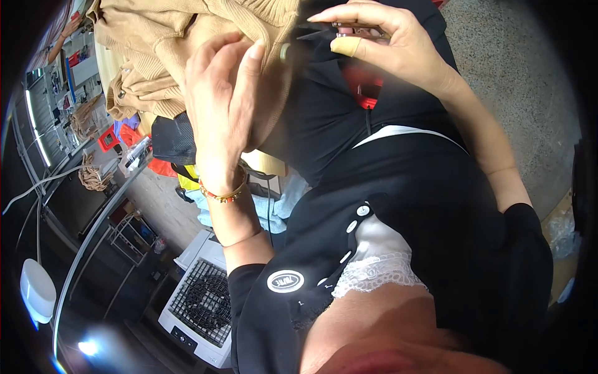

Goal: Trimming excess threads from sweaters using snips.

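A tan ribbed knit garment (156,31) lies bunched at the upper left, with a pale round button (284,52) near its right edge. My left hand (218,93) is closed on its cloth, fingers curled and the thumb along the fabric. A red and gold bracelet (221,194) circles that wrist. To the right, my right hand (386,40) grips a small pair of thread snips (358,30). Their dark blades point left toward the garment, apart from it and blurred. Yellow tape (346,45) wraps that thumb.
A red object (367,87) shows against my black clothes below my right hand. Left of my left forearm are a black mesh item (174,140) and light blue cloth (289,202). A white air cooler (202,299) stands at the lower left. Speckled floor (504,62) lies to the right.
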Motion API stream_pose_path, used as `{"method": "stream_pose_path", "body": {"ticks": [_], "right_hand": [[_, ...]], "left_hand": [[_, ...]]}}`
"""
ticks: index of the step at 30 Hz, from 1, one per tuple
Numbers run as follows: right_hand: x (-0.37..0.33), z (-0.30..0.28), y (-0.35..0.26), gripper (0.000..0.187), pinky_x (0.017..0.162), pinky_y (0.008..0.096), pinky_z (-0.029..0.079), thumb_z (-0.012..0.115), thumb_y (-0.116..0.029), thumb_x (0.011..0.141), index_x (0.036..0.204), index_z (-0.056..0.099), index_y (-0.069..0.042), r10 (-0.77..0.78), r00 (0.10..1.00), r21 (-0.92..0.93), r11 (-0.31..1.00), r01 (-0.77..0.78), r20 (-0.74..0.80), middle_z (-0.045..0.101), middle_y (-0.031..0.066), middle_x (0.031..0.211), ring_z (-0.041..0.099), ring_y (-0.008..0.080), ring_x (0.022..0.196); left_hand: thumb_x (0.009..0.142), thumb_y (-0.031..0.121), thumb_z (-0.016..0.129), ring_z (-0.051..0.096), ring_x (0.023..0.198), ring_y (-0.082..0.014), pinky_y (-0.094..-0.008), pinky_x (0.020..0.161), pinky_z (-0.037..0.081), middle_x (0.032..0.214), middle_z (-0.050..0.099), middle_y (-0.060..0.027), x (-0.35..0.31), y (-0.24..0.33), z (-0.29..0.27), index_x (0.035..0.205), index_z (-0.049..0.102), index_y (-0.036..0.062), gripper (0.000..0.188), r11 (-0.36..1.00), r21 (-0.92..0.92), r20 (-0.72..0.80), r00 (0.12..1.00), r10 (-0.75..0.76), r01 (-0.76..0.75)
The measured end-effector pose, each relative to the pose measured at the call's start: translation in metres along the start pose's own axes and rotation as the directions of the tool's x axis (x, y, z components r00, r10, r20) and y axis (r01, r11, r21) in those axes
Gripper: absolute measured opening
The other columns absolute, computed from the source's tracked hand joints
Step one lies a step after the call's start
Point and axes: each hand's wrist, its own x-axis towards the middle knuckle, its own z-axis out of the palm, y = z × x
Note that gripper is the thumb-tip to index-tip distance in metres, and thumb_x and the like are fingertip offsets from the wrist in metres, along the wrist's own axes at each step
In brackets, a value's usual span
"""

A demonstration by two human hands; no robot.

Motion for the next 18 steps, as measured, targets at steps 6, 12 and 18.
{"method": "stream_pose_path", "body": {"ticks": [6, 12, 18], "right_hand": [[0.001, -0.009, -0.030, 0.034, 0.067, 0.0187, 0.044, 0.070, 0.000, 0.086, 0.120, 0.065, 0.000, 0.618, 0.777, -0.019, 0.781, -0.624, -0.121, 0.063, -0.0019, 0.092, 0.053, 0.0034, 0.076], [0.000, -0.012, -0.033, 0.034, 0.065, 0.0184, 0.043, 0.070, 0.001, 0.085, 0.119, 0.066, -0.001, 0.595, 0.793, -0.173, 0.774, -0.609, -0.132, 0.062, -0.0022, 0.089, 0.052, 0.0024, 0.073], [0.005, -0.009, -0.034, 0.035, 0.064, 0.0184, 0.042, 0.070, 0.001, 0.084, 0.118, 0.066, -0.001, 0.594, 0.796, -0.197, 0.771, -0.605, -0.116, 0.061, -0.0022, 0.088, 0.050, 0.0026, 0.072]], "left_hand": [[0.086, 0.033, 0.069, 0.054, 0.117, -0.0286, -0.0491, 0.105, 0.033, 0.113, 0.063, -0.0073, 0.007, 0.004, 0.000, 0.088, 0.069, 0.0064, 0.026, 0.969, 0.123, -0.029, 0.975, 0.218, -0.213], [0.087, 0.027, 0.071, 0.041, 0.136, -0.0365, -0.0451, 0.107, 0.037, 0.150, 0.037, -0.0182, 0.009, 0.008, -0.013, 0.116, 0.065, 0.0089, 0.035, 0.983, 0.032, 0.243, 0.956, 0.167, -0.179], [0.088, 0.026, 0.069, 0.040, 0.138, -0.0347, -0.0462, 0.108, 0.037, 0.152, 0.036, -0.0173, 0.012, 0.002, -0.006, 0.115, 0.069, 0.0137, 0.029, 0.983, -0.016, 0.148, 0.972, 0.184, -0.184]]}}
